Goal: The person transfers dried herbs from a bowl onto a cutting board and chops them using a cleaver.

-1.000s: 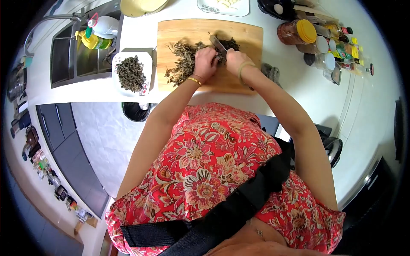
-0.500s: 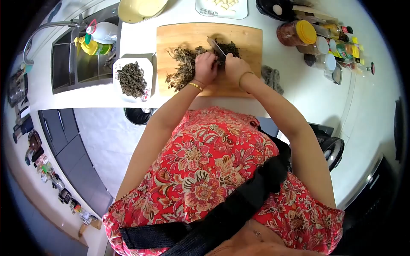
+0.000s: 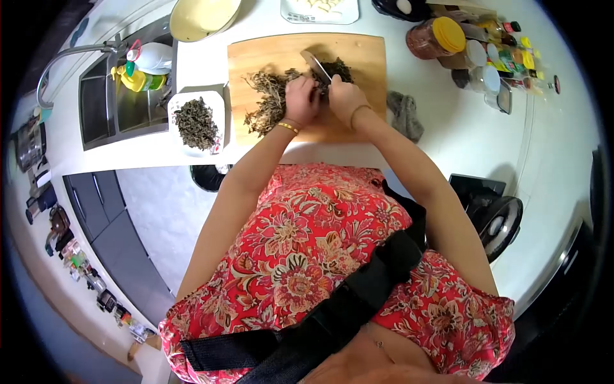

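The left hand is curled tight over the dried greens, its fingers bent and drawn together so that they clasp the end of the bundle against the cutting board. The fingertips are tucked in and mostly hidden. The loose, pale brown stalks fan out to the left of this hand, near the board's left side.

The right hand is folded around the handle of the knife, close beside the left hand. Only the blade shows (the handle is lost inside the fist), slanting away from the body toward the far left. A small dark chopped heap lies on the board just right of the blade; whether the edge touches the greens cannot be told from this angle.

The board rests on a white surface. Left of it stands a square white plate bearing more dark shreds. Beyond the board's far edge are a pale yellow bowl and another plate with cream-coloured pieces. A grey cloth lies crumpled just beside the right edge.
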{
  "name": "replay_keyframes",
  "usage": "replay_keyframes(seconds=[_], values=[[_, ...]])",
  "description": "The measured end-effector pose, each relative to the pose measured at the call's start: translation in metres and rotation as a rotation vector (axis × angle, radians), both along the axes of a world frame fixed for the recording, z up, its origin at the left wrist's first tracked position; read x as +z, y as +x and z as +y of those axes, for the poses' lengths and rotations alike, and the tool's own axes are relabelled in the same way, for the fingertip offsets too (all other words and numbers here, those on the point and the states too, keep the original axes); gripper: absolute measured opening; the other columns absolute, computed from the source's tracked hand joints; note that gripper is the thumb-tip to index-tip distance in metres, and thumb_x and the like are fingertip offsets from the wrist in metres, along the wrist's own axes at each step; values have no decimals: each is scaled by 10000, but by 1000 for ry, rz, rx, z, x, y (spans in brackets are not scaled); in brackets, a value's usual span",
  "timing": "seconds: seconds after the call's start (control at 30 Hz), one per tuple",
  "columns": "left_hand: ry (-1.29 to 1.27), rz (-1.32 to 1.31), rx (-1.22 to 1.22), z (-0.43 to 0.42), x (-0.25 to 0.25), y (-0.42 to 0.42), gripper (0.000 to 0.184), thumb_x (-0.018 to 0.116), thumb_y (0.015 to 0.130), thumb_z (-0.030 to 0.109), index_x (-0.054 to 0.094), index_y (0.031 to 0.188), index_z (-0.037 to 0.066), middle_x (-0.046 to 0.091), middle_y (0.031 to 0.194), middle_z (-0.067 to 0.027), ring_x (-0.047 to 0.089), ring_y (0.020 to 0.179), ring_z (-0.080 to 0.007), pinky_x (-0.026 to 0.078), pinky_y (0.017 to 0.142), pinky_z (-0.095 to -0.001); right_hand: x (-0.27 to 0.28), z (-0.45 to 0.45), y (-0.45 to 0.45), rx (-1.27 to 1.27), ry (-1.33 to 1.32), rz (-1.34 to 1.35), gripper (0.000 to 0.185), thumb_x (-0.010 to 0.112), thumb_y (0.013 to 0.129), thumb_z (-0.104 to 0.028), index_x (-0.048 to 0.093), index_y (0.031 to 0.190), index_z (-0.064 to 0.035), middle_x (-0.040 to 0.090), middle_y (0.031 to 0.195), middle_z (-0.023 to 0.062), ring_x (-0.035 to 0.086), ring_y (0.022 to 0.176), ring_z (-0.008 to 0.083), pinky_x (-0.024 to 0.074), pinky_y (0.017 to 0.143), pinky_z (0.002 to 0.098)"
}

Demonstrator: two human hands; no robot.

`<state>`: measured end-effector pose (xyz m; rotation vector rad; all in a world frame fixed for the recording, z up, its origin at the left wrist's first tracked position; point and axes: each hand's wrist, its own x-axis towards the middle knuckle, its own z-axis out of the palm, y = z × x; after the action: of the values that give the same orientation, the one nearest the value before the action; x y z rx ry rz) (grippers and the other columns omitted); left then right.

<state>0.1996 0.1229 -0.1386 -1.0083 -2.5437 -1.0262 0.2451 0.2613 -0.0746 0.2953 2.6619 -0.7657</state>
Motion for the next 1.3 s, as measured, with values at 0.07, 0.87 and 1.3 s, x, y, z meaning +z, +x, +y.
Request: replay_keyframes(seconds=[0.07, 0.87, 1.3], values=[[-43, -33, 10, -1, 3, -1, 166, 623, 698, 91, 529, 830, 55, 514, 802, -118, 500, 763, -322, 393, 693, -392, -13, 10, -5, -67, -85, 96, 210, 402, 860, -175, 459, 904, 22, 593, 828, 267, 572, 795, 436, 457, 718, 493], [17, -86, -28, -6, -1, -4, 161, 601, 699, 74, 521, 838, 57, 508, 917, -107, 482, 905, -295, 350, 805, -396, 36, 14, -6, 106, -46, -109, 202, 409, 815, -93, 477, 948, 42, 581, 914, 287, 573, 887, 409, 451, 776, 471], [75, -41, -28, 1, 3, 0, 195, 585, 663, 85, 505, 839, 61, 496, 898, -121, 475, 871, -318, 345, 745, -417, 37, 5, -18, 114, 72, -150, 211, 398, 836, -144, 480, 912, 35, 583, 882, 296, 573, 856, 432, 456, 751, 483]])
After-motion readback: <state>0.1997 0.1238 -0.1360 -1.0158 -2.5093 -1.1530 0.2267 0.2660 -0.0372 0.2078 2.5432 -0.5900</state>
